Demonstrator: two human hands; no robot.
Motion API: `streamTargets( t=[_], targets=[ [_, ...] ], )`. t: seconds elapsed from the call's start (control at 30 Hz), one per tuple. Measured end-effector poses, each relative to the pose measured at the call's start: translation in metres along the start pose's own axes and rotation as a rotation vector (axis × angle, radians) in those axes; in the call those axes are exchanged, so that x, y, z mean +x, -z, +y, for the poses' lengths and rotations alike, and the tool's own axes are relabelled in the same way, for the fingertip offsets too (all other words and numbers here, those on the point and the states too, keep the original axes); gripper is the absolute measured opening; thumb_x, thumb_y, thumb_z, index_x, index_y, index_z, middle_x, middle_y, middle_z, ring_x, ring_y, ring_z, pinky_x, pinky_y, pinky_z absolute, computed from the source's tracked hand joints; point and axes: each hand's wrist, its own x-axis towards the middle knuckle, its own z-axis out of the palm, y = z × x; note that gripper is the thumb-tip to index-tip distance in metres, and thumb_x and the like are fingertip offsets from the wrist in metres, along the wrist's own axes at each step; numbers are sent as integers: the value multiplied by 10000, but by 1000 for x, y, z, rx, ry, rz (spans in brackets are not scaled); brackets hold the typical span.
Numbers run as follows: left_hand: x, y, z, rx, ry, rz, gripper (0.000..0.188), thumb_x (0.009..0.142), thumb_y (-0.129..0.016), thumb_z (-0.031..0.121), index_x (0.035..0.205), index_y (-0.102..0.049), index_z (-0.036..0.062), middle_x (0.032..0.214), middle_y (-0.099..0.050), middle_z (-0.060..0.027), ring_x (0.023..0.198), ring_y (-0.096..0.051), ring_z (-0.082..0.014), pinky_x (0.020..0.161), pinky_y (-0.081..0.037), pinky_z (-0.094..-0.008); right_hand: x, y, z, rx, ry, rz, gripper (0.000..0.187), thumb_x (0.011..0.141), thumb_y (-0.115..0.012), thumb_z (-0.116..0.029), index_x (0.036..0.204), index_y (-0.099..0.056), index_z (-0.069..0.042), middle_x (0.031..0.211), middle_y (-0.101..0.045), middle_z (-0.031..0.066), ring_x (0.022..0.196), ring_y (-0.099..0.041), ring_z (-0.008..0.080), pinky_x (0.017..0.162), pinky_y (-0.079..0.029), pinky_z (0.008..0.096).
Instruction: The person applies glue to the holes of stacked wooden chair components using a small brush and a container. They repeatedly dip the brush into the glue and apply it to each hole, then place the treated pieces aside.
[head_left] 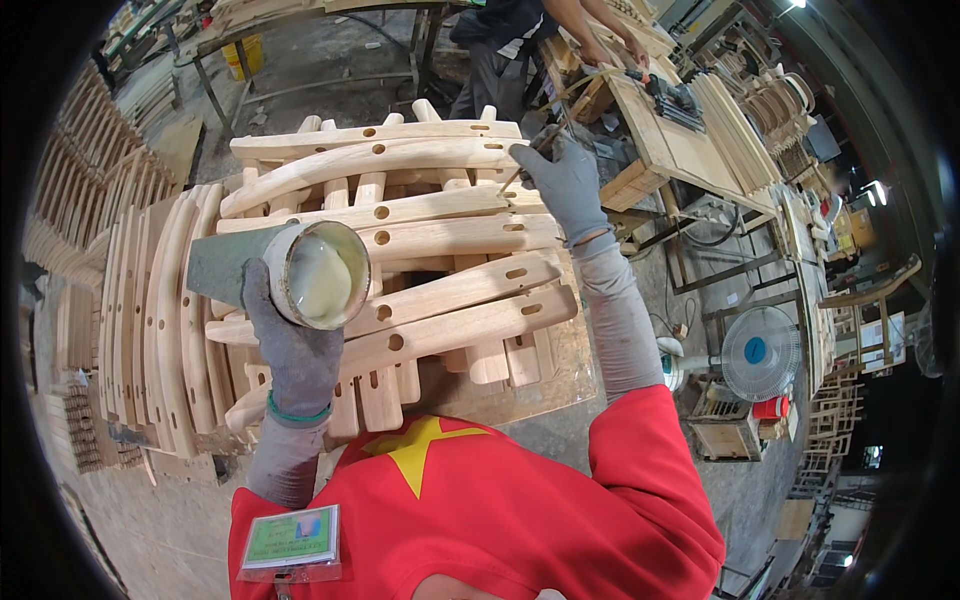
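Note:
My left hand (290,345), in a grey glove, is wrapped round a round can (326,275) of thick whitish liquid. A flat grey-green piece (230,265) juts out to the left of the can; whether it is joined on cannot be told. My gloved right hand (565,185) pinches a thin stick (513,180), its lower end at the slotted end of a wooden rail. Under both hands lie several curved pale wooden rails (450,237), each with a round hole and oblong slots, stacked across other wooden bars.
More curved wooden parts (172,330) stand in a row at the left. Ahead, a person's hands (615,50) work near a power tool (672,100) on a wooden bench (690,135). A fan (762,352) stands to the right, and a yellow bucket (243,57) at the far left.

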Motion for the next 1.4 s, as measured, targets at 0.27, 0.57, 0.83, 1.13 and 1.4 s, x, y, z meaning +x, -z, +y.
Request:
streamTargets(
  t=[0.27, 0.57, 0.83, 1.13, 1.4],
  targets=[
    [-3, -7, 7, -33, -8, -77, 426, 990, -352, 362, 1276, -472, 70, 1248, -534, -47, 1180, -488, -186, 1045, -366, -356, -34, 37, -16, 305, 75, 68, 186, 772, -678, -110, 913, -651, 8, 739, -657, 86, 704, -619, 138, 634, -475, 273],
    [-21, -19, 9, 28, -89, -246, 472, 969, -356, 406, 1296, -440, 76, 1271, -514, -67, 1193, -484, -200, 1034, -390, -380, -151, 5, -111, 988, 181, -268, 180, 766, -647, 114, 905, -575, 26, 964, -650, 206, 892, -649, 241, 746, -554, 317],
    [-29, -20, 11, 34, -34, -118, 526, 943, -350, 485, 1293, -445, 105, 1258, -522, -51, 1184, -499, -205, 1021, -408, -388, -178, -21, -98, 1026, 251, -269, 179, 771, -658, 101, 906, -598, 0, 1027, -641, 207, 924, -647, 241, 770, -545, 323],
    [-15, 11, -22, 1024, -908, -274, 986, 623, -834, 66, 1382, -206, 109, 1340, -378, -117, 1201, -447, -275, 1003, -427, -411, -178, -26, -87, 1160, 5, -151, 153, 811, -611, 71, 958, -592, 30, 1026, -650, 183, 885, -643, 195, 758, -549, 303],
    [-19, 5, -17, 1047, -934, -332, 715, 708, -784, 52, 1282, -358, 24, 1234, -476, -127, 1128, -509, -234, 957, -441, -362, -183, -22, -71, 1096, 63, -296, 198, 812, -576, 98, 1003, -567, 46, 1078, -624, 202, 961, -627, 225, 830, -532, 314]
  ],
)
